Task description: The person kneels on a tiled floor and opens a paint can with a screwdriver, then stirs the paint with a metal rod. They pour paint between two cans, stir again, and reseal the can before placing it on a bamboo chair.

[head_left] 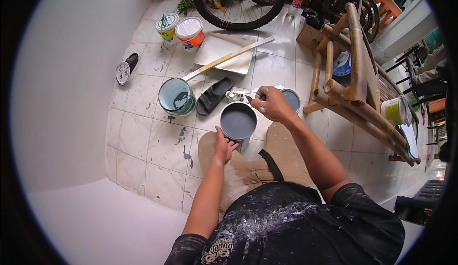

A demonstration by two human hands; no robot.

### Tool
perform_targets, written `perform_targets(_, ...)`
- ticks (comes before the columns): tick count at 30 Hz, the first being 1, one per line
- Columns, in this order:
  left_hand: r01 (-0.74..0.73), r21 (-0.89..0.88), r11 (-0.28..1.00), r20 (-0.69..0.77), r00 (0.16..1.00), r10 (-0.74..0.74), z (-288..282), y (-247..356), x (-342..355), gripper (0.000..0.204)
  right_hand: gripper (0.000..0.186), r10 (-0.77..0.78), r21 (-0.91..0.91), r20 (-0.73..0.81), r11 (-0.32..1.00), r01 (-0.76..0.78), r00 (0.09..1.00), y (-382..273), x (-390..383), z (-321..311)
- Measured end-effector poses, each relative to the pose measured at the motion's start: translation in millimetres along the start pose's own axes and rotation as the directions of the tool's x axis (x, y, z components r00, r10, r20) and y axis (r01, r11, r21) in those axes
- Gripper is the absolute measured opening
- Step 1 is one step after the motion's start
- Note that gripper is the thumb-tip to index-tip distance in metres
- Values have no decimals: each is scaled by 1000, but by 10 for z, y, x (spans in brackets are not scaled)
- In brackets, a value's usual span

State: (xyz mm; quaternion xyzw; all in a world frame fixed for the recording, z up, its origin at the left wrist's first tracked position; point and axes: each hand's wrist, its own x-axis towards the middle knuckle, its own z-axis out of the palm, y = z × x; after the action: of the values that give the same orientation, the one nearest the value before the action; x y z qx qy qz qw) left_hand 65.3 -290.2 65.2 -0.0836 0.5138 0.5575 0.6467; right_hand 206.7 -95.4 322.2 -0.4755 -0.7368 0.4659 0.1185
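A round paint can (238, 121) of dark grey paint stands in front of my knees. My left hand (224, 147) cups its near left side, thumb up along the wall and fingers curving under the near side. Over the can's far right rim, my right hand (272, 104) is closed around a small tool with a dark pointed tip (248, 100); its kind is hidden by the fingers. Partly behind that hand lies a round lid (291, 100) with grey paint on it. Next to the can's far side is a crumpled silvery thing (234, 96).
A black sandal (214, 96) and a paint-smeared bucket (176, 96) stand left of the can. Beyond them are a paint tray (224, 50) with a long stick (229, 58) across it, two tubs and a bicycle (238, 0). A bamboo chair (355, 74) is at right, a white wall at left.
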Motion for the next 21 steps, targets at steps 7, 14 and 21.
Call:
perform_targets(7,-15,40,999,39,999,14,175,-142,192,121,26,44,1,-3,999,-44,999,120,205,-227)
perform_targets(14,-83,140,987,75,995,73,559,-364,476,110,31,92,-12,-46,996,-93,995,327,404,-541)
perform_targets(21,-92,150,984,127,989,73,830,-492,666,106,29,89,-17,-101,996,-91,991,827,644,-692)
